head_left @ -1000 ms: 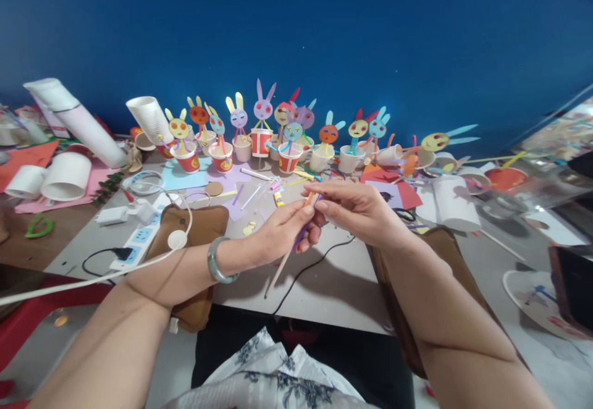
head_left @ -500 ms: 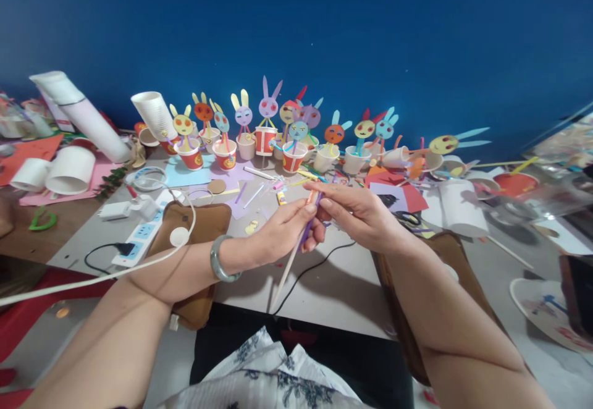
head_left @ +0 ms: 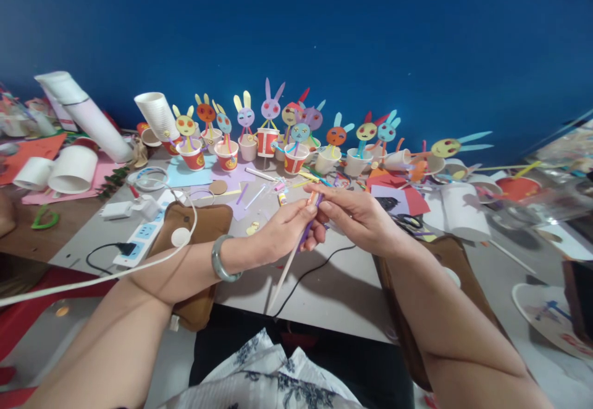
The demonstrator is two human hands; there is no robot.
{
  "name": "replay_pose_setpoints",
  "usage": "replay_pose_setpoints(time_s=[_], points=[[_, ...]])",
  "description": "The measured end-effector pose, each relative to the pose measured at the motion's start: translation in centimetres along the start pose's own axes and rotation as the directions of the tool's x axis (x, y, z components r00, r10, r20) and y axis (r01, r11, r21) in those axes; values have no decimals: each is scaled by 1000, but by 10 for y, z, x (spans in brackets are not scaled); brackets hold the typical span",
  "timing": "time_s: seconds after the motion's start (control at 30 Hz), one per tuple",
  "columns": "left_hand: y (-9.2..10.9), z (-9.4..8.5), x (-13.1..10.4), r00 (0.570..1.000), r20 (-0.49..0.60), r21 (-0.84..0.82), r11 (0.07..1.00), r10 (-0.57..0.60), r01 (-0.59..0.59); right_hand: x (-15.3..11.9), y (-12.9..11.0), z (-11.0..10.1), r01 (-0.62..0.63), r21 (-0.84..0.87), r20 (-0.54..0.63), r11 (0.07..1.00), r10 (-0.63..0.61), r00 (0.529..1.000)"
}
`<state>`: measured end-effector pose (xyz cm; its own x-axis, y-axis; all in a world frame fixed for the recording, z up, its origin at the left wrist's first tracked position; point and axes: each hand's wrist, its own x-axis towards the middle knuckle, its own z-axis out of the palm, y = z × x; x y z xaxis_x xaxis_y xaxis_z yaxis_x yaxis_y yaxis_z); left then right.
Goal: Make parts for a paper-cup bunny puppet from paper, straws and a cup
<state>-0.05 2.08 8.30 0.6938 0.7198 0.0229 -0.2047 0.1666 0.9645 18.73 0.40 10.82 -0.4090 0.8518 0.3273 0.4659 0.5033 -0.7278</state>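
My left hand (head_left: 290,230) is closed on a thin pale stick (head_left: 288,273), which slants down toward the table's front edge. Along the stick's upper part runs a purple strip (head_left: 306,233), and a small orange-and-white piece (head_left: 314,199) shows at the top between the fingertips. My right hand (head_left: 354,216) pinches that same upper end from the right, its fingers touching those of my left hand. Fingers partly hide how the strip and the small piece are joined to the stick.
Several paper rabbits stand in cups behind, such as a purple one (head_left: 270,109). On the left are a power strip (head_left: 143,233), a white cable (head_left: 193,211) and a brown pouch (head_left: 204,227). Scissors (head_left: 407,222) and a white roll (head_left: 464,211) lie on the right.
The whole view has shifted very slightly. Both hands keep the same hold at the top of the stick.
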Motion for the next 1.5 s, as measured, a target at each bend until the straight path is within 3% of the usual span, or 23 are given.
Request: replay_pose_setpoints(time_s=[0.07,0.17,0.33,0.67,1.17,1.3,1.5], points=[[-1,-1,2,1000,-11,9,1000,25,-25,0,-1,-1,-48,87,60,995,43,997],[-3,-3,5,998,-28,4,999,48,-47,2,-1,-2,-101,160,20,982,99,995],[-4,-6,7,997,-46,29,997,70,-68,6,2,-7,-85,142,40,986,80,996],[-2,-10,10,992,-110,41,998,56,-52,1,-4,1,-187,4,-209,982,184,960],[-15,-26,25,973,-147,148,976,180,-158,2,1,5,-109,-100,-227,989,84,970],[-12,-27,26,970,-153,220,964,188,-152,2,1,8,-52,-215,-270,975,-9,963],[-12,-26,26,967,-181,209,968,177,-138,0,4,11,-52,-256,-292,965,-25,956]])
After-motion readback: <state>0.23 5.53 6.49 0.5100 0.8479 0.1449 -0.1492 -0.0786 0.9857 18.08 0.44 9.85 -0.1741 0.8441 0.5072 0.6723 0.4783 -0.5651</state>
